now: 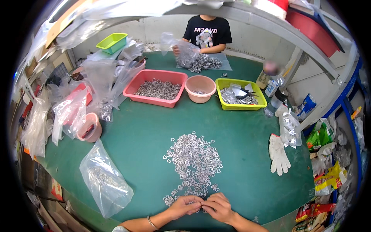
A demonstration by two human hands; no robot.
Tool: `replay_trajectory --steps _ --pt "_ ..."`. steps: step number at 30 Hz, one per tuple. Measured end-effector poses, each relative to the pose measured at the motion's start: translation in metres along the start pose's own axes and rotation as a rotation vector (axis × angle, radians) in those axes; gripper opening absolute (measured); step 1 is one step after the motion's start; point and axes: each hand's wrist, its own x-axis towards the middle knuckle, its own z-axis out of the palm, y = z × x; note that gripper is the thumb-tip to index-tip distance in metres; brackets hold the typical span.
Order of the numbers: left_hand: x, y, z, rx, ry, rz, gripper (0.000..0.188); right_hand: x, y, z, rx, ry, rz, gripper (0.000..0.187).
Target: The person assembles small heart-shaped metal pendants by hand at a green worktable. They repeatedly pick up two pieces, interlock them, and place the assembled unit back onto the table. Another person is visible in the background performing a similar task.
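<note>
A pile of small silver heart-shaped metal pieces [195, 158] spreads over the green table in front of me, down to its near edge. At the pile's near end my left hand [186, 206] and my right hand [219, 207] meet, fingertips pinched together. Whatever sits between the fingertips is too small to make out. A bangle [152, 222] circles my left wrist. To the left lies a clear plastic bag [105, 185] with some small metal pieces inside.
A pink tray [133, 91] of metal pieces, a peach bowl [200, 93] and a yellow-green tray [241, 106] with pliers stand farther back. At right lie a white glove [278, 156] and a bottle [276, 101]. Across the table a person [208, 34] handles a plastic bag over another metal pile.
</note>
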Motion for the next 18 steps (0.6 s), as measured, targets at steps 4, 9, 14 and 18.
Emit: replay_trajectory --steps 4,9,14,18 --pt "0.0 0.005 0.003 0.006 0.006 0.05 0.021 0.002 -0.002 -0.005 -0.022 0.084 0.002 0.016" --pt "-0.001 0.02 0.022 0.251 0.228 0.236 0.021 0.002 -0.004 -0.019 -0.107 0.216 -0.036 0.011" --pt "-0.039 0.026 0.067 0.447 0.223 0.442 0.02 -0.003 -0.027 -0.018 0.463 0.233 0.486 0.013" --pt "-0.073 0.004 0.082 0.585 0.275 0.631 0.02 -0.02 -0.087 -0.019 0.671 0.061 0.515 0.017"
